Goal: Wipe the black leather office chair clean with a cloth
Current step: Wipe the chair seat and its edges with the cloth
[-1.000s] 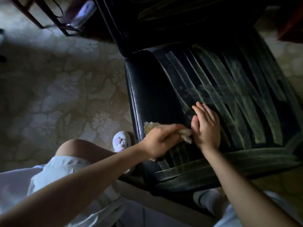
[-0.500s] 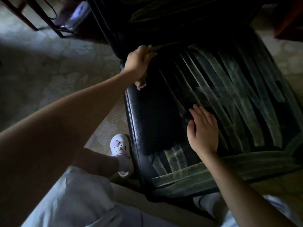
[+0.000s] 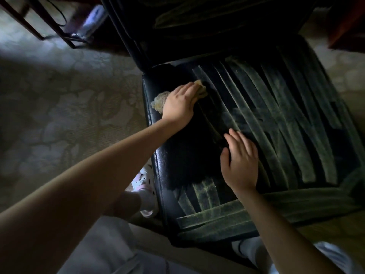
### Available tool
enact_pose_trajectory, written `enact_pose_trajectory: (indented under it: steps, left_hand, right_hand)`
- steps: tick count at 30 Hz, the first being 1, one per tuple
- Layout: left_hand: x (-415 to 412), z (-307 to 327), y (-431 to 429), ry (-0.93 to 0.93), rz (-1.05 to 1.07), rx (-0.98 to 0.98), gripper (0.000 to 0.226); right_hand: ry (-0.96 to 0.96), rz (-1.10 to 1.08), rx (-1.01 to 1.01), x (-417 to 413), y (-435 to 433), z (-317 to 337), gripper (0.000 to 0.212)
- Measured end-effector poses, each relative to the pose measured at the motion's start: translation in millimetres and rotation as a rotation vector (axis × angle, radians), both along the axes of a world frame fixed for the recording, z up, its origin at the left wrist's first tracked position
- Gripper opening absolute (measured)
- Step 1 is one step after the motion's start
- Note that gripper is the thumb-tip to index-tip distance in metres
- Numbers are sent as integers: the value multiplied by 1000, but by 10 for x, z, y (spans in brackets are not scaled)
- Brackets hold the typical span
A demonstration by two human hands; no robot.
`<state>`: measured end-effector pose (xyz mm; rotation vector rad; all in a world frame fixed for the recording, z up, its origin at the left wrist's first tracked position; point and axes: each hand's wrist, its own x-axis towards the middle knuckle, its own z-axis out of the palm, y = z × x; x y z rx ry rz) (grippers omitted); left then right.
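The wiping was well started but far from finished, as I judge it. The left hand (image 3: 180,104) lay palm down on the cloth (image 3: 159,100), pressing it against the seat of the black leather office chair (image 3: 292,119). Its fingers ran nearly straight across the bunched fabric, which stuck out on both sides of the hand. Whether the thumb was tucked under the cloth could not be told. The right hand (image 3: 240,165) rested flat on the seat, nearer the person than the left hand, fingers spread lightly and holding nothing.

A dark, shiny clean patch (image 3: 187,155) covered the leather between the two hands and along the seat edge below the left wrist. Beyond the right hand, away from the left, pale dusty streaks (image 3: 276,115) crossed most of the seat. More streaks ran along the front edge under the right forearm. The backrest (image 3: 217,14), beyond the left hand's fingertips, also showed faint streaks, though it was very dark there. So roughly a quarter of the seat looked done, with the rest of the seat and the backrest left to do.

By count: one chair, one cloth, two hands. One white shoe (image 3: 144,182) showed plainly on the patterned carpet (image 3: 69,105) under the left forearm.
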<state>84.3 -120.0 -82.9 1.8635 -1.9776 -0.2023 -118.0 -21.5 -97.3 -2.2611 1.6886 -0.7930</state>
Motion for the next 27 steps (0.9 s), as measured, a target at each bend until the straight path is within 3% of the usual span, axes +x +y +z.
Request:
enact_pose_trajectory:
  steps: [12,17,20,25,27]
  left_hand:
    - [-539,41,1243,-4,-460,-12,37]
    - [-232,65,1006,-194,-712,-169,32]
    - [15,57,582,-219,-528,-181,33]
    - [271,255,-137,38,108,-163,39]
    - [278,326,-375,-41,178,-85,39]
  right_hand:
    - [-71,26,-31,-39,4,7,43]
    - [-81,30,-26,-27,3,7,41]
    - [-80,13,-13,-14,-1,5,41]
    - [-55,8,55,-7,9,27,44]
    - [-23,6,76,-7,-7,29,46]
